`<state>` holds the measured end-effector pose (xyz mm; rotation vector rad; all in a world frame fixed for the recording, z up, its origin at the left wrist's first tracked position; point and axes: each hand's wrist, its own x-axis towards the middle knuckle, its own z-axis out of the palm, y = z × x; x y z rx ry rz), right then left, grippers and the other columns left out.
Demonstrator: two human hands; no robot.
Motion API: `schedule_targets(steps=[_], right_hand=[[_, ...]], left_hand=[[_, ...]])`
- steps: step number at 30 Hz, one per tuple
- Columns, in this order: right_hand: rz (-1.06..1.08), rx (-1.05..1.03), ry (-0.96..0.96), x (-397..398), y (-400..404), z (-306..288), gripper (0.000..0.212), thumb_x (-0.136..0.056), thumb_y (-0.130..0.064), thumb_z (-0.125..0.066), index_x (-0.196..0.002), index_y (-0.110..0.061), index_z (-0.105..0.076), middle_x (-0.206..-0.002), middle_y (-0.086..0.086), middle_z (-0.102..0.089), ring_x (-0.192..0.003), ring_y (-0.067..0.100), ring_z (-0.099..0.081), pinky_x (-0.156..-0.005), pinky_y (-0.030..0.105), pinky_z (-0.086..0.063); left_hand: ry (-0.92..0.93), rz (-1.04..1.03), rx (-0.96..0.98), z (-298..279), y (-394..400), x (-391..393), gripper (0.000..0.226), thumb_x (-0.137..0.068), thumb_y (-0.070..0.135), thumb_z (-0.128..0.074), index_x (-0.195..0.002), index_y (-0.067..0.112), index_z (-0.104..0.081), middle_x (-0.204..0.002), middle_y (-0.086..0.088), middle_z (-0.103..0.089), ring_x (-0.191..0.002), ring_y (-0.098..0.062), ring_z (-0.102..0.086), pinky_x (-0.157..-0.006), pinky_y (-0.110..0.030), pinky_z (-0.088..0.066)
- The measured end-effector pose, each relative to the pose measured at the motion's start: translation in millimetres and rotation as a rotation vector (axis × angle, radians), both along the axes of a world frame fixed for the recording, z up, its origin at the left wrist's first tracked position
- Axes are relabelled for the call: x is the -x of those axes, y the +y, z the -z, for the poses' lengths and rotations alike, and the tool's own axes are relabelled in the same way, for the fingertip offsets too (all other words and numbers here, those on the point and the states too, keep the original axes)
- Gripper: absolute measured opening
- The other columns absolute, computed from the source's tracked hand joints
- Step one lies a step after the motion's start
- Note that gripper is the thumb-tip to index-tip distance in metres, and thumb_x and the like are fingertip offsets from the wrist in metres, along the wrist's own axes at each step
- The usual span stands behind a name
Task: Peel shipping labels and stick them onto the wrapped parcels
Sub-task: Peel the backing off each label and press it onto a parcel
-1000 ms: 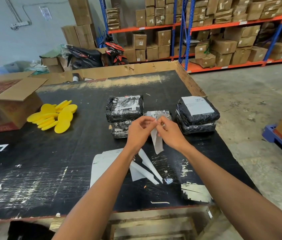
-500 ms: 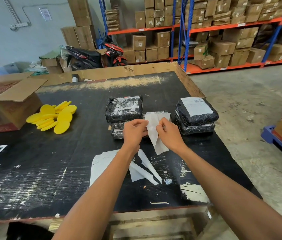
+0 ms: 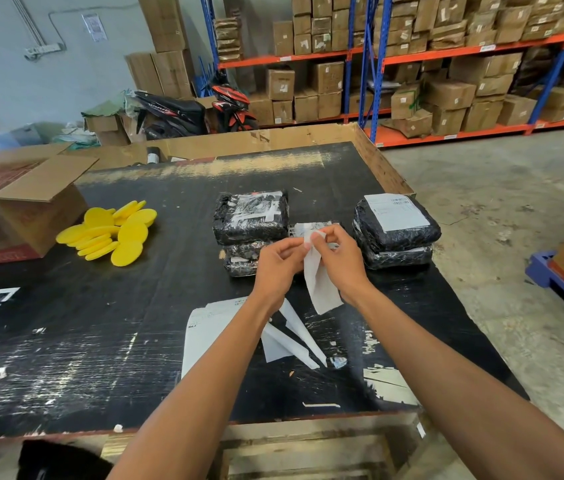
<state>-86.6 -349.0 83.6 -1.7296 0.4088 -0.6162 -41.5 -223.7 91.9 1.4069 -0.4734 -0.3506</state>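
Left hand and right hand are pinching the label top together. The white label is hanging curled above the desk.

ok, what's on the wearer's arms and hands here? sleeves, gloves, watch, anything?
Nothing visible. Both forearms are bare as far as the frame shows, with no sleeve cuffs in view. The left hand and right hand have no gloves, rings, watch or wristband, and no markings or tape on either wrist.
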Motion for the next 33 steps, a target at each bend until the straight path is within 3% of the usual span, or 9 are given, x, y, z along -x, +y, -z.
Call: schedule_targets(steps=[4,7,11,14,22,25,27,30,33], right_hand=[[-0.028,-0.031,-0.012,1,-1,3,0.016,-0.098,-0.037,-0.062,-0.088,-0.026,-0.061,-0.094,-0.010,-0.065,-0.095,0.018,-0.063,-0.081,0.037,-0.052],[-0.117,-0.055,-0.036,3,2,4,0.015,-0.098,-0.033,-0.063,-0.090,-0.020,-0.063,-0.090,-0.016,-0.064,-0.094,0.018,-0.063,-0.085,0.041,-0.055],[-0.129,-0.435,-0.035,1,2,6,0.010,-0.103,-0.019,-0.056,-0.096,-0.012,-0.056,-0.107,0.010,-0.066,-0.093,0.023,-0.065,-0.082,0.036,-0.058],[-0.105,-0.700,-0.027,2,-3,8,0.007,-0.105,-0.014,-0.050,-0.104,-0.008,-0.053,-0.107,0.012,-0.066,-0.093,0.021,-0.067,-0.082,0.033,-0.058],[0.263,-0.968,-0.028,8,-18,25,0.013,-0.104,-0.001,-0.045,-0.104,-0.002,-0.058,-0.107,0.012,-0.063,-0.100,0.022,-0.061,-0.098,0.033,-0.051],[0.546,-0.979,0.040,9,-24,43,0.011,-0.100,-0.001,-0.050,-0.095,-0.003,-0.059,-0.108,0.013,-0.064,-0.087,0.020,-0.061,-0.079,0.031,-0.055],[0.651,-0.996,0.066,11,-28,52,0.017,-0.097,-0.001,-0.050,-0.112,-0.003,-0.057,-0.108,0.012,-0.061,-0.085,0.020,-0.060,-0.062,0.029,-0.048],[0.440,-0.864,0.208,14,-33,59,0.024,-0.099,-0.004,-0.054,-0.121,0.003,-0.058,-0.107,0.015,-0.063,-0.083,0.023,-0.060,-0.054,0.024,-0.048],[0.012,-0.691,0.366,23,-14,53,0.015,-0.099,-0.007,-0.060,-0.114,-0.005,-0.061,-0.096,0.011,-0.062,-0.075,0.018,-0.056,-0.049,0.022,-0.047]], left_hand=[[0.035,-0.010,-0.013,-1,-2,-1,0.029,-0.096,0.030,-0.067,-0.107,0.006,-0.076,-0.104,-0.021,-0.075,-0.103,-0.038,-0.071,-0.093,-0.047,-0.058],[0.062,-0.131,0.013,-1,-5,-4,0.022,-0.095,0.017,-0.067,-0.102,-0.001,-0.076,-0.102,-0.026,-0.074,-0.094,-0.036,-0.071,-0.090,-0.053,-0.058],[0.337,-0.206,0.155,-8,-4,-7,0.015,-0.098,0.010,-0.061,-0.099,0.000,-0.072,-0.097,-0.019,-0.074,-0.086,-0.027,-0.071,-0.078,-0.037,-0.061],[0.520,-0.236,0.258,-11,1,-13,0.011,-0.097,0.010,-0.062,-0.101,0.002,-0.068,-0.099,-0.014,-0.074,-0.085,-0.024,-0.072,-0.080,-0.034,-0.061],[0.714,-0.331,0.473,-20,24,-31,0.008,-0.097,0.004,-0.060,-0.101,-0.002,-0.063,-0.113,-0.021,-0.071,-0.092,-0.028,-0.072,-0.077,-0.037,-0.060],[0.716,-0.359,0.547,-25,37,-39,0.016,-0.098,0.005,-0.059,-0.112,-0.004,-0.060,-0.112,-0.021,-0.071,-0.095,-0.029,-0.072,-0.076,-0.038,-0.061],[0.703,-0.399,0.624,-29,48,-47,0.026,-0.098,0.005,-0.059,-0.123,-0.003,-0.057,-0.107,-0.020,-0.072,-0.096,-0.029,-0.072,-0.077,-0.041,-0.062],[0.633,-0.439,0.618,-36,61,-59,0.029,-0.097,0.006,-0.061,-0.125,-0.001,-0.058,-0.103,-0.017,-0.072,-0.095,-0.026,-0.072,-0.091,-0.044,-0.059],[0.589,-0.409,0.571,-44,60,-53,0.026,-0.098,0.008,-0.061,-0.123,0.001,-0.059,-0.103,-0.014,-0.073,-0.095,-0.024,-0.072,-0.080,-0.037,-0.061]])
